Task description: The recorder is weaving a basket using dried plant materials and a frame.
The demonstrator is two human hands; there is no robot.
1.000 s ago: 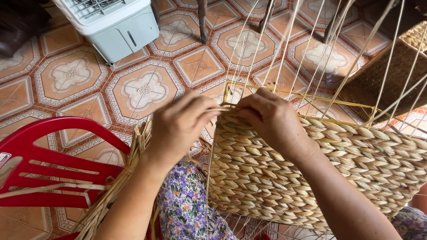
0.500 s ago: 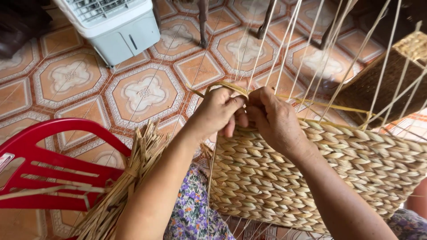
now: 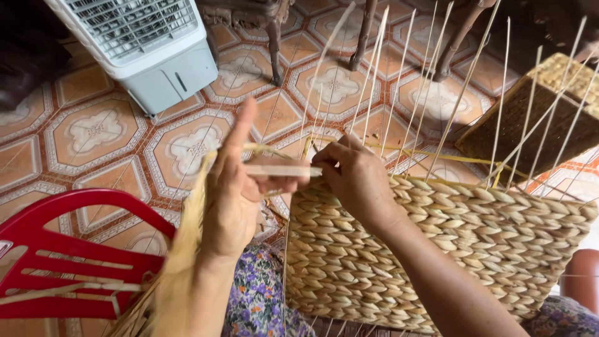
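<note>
Head view: flat pale strand [image 3: 281,170] lies roughly level, long axis left-right, just above basket [image 3: 437,249] rim; left hand [image 3: 234,193] pinches its left part, right hand [image 3: 355,178] closed on its right end, nearer the rim.

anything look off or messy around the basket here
Nothing looks damaged. The basket weave is even, with bare stakes sticking up unevenly, as on unfinished work. Both hands, left and right, pinch a flat strand at its rim. Loose straw trails beside the red chair.
</note>
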